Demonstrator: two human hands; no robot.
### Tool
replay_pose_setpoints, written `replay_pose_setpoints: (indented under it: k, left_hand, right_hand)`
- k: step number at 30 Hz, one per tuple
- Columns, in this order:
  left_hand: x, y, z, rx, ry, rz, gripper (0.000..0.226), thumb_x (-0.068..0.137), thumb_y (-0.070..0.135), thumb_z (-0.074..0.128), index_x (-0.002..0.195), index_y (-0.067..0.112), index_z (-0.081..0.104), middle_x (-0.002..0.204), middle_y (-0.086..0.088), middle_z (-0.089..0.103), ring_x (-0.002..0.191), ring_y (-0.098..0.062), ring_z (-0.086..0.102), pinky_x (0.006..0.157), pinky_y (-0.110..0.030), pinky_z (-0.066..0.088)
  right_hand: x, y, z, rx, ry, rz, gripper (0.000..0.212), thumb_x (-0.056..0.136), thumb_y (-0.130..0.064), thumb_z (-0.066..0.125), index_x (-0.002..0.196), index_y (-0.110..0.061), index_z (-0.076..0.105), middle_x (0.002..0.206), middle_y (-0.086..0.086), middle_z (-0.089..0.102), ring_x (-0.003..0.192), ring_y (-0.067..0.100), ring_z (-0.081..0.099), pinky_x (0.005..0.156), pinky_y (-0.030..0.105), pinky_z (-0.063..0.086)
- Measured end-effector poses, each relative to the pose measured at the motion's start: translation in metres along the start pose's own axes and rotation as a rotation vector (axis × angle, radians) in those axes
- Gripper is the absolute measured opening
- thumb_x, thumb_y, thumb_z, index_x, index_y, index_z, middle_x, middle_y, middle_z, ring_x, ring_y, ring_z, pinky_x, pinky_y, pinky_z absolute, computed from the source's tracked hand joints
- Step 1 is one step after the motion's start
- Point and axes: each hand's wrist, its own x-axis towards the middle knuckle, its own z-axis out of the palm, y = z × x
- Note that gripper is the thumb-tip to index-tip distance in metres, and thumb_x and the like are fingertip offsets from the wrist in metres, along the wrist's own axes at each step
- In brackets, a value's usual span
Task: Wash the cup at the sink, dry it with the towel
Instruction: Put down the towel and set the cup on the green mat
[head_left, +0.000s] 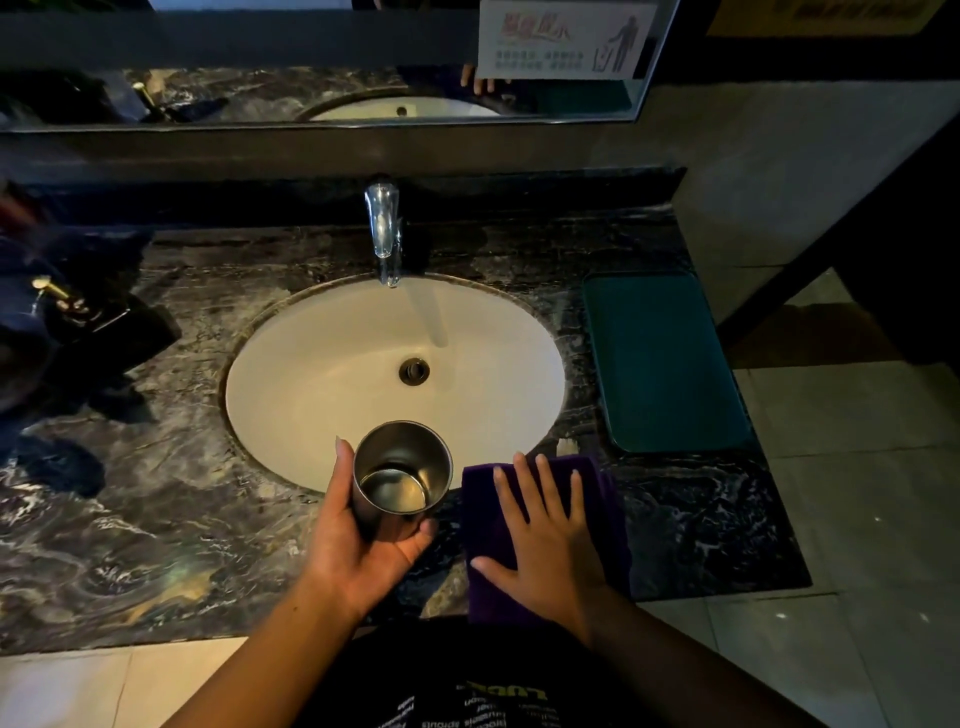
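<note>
Head view looks down on a dark marble counter (156, 519) with a white oval sink (322, 374) set into it. A chrome tap (383, 228) stands at the far rim, its spout over the basin, and the drain (414, 371) sits right of the basin's middle.

Left hand (358, 540) grips a steel cup (401, 475) from below and from the side, thumb up along the cup's left wall, fingers curled round its base. The cup is tilted with its open mouth toward the camera, so the shiny inside bottom shows. It hangs over the near rim of the sink, partly above the counter edge.

Right hand (540, 535) lies flat, fingers spread and holding nothing, pressed palm-down on a purple towel (485, 519). The towel lies folded on the counter just right of the cup, at the sink's near right edge, reaching the counter's front.

A teal tray (665, 364) rests on the counter to the right of the sink, apart from the towel. Dark items, one with a gold-coloured top, sit at the far left. A mirror (260, 98) runs along the wall behind the tap.
</note>
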Motion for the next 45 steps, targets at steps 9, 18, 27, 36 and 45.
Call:
replay_pose_setpoints:
  k: [9, 18, 27, 36, 45]
  left_hand:
    - [0.005, -0.002, 0.019, 0.020, -0.077, -0.062, 0.075, 0.075, 0.067, 0.062, 0.120, 0.007, 0.066, 0.105, -0.020, 0.070, 0.092, -0.032, 0.062, 0.049, -0.031, 0.057]
    - [0.010, -0.016, 0.060, 0.057, -0.198, -0.069, 0.069, 0.090, 0.069, 0.049, 0.113, 0.011, 0.078, 0.121, -0.020, 0.070, 0.109, -0.037, 0.068, 0.093, -0.048, 0.055]
    - [0.007, -0.013, 0.101, 0.989, -0.419, 0.397, 0.040, 0.104, 0.044, 0.037, 0.126, 0.030, 0.067, 0.125, 0.005, 0.072, 0.117, -0.013, 0.066, 0.095, -0.040, 0.055]
    - [0.081, -0.017, 0.172, 1.555, -0.613, 0.508, 0.049, 0.090, 0.034, 0.073, 0.133, 0.044, 0.053, 0.128, 0.010, 0.064, 0.106, -0.009, 0.070, 0.086, -0.027, 0.059]
    - [0.151, -0.053, 0.242, 1.890, -0.562, 0.729, 0.059, 0.084, 0.033, 0.080, 0.136, 0.022, 0.055, 0.126, 0.003, 0.068, 0.110, -0.010, 0.065, 0.099, -0.033, 0.054]
  right_hand:
    - [0.003, -0.019, -0.082, 0.715, -0.063, 0.144, 0.072, 0.100, -0.060, 0.043, 0.160, -0.026, 0.023, 0.167, 0.000, 0.027, 0.155, 0.020, 0.023, 0.124, 0.034, 0.019]
    - [-0.016, -0.037, -0.158, 1.166, 0.270, -0.018, 0.075, 0.076, -0.043, 0.078, 0.142, -0.045, 0.044, 0.132, -0.025, 0.060, 0.125, -0.002, 0.055, 0.100, 0.018, 0.049]
    - [-0.008, 0.029, -0.160, 1.309, 0.354, 0.150, 0.066, 0.066, -0.055, 0.082, 0.127, -0.047, 0.057, 0.126, -0.018, 0.069, 0.121, 0.002, 0.062, 0.105, 0.035, 0.052]
    - [0.002, 0.136, -0.172, 1.125, 0.297, 0.167, 0.061, 0.080, -0.044, 0.082, 0.135, -0.035, 0.058, 0.135, -0.008, 0.064, 0.125, 0.003, 0.060, 0.104, 0.027, 0.049]
    - [0.041, 0.237, -0.178, 0.850, 0.227, 0.188, 0.057, 0.081, -0.026, 0.084, 0.133, -0.023, 0.061, 0.123, -0.007, 0.071, 0.115, 0.009, 0.065, 0.101, 0.042, 0.054]
